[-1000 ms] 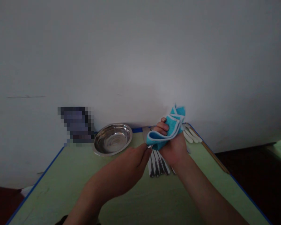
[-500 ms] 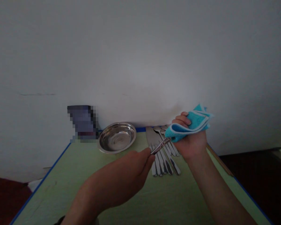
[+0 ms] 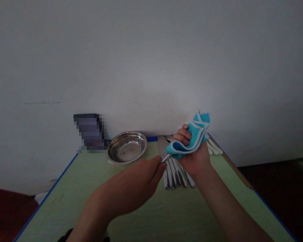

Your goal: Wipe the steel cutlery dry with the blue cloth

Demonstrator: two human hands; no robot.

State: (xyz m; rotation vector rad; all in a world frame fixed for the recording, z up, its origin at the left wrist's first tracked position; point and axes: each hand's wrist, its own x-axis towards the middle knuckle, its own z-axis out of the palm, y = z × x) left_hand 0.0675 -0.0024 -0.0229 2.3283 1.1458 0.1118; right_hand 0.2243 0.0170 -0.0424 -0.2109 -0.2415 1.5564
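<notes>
My left hand (image 3: 143, 176) is closed in a pinch on the handle end of a metal piece of cutlery (image 3: 165, 159). The rest of that utensil is hidden inside a folded turquoise cloth (image 3: 192, 139) with a white edge. My right hand (image 3: 194, 158) is wrapped round the cloth, squeezing it about the utensil above the green table (image 3: 181, 215). Directly below the two hands lies a row of several metal knives (image 3: 175, 173).
A shiny steel bowl (image 3: 126, 147) stands at the table's far edge, left of the hands. White utensils (image 3: 214, 148) lie behind my right hand near the back right corner. A blurred dark object (image 3: 90, 131) leans on the white wall. The table has a blue edge.
My right hand with the cloth slid out to the right along the utensil, baring its shaft, then came back left over it. My left hand barely shifted.
</notes>
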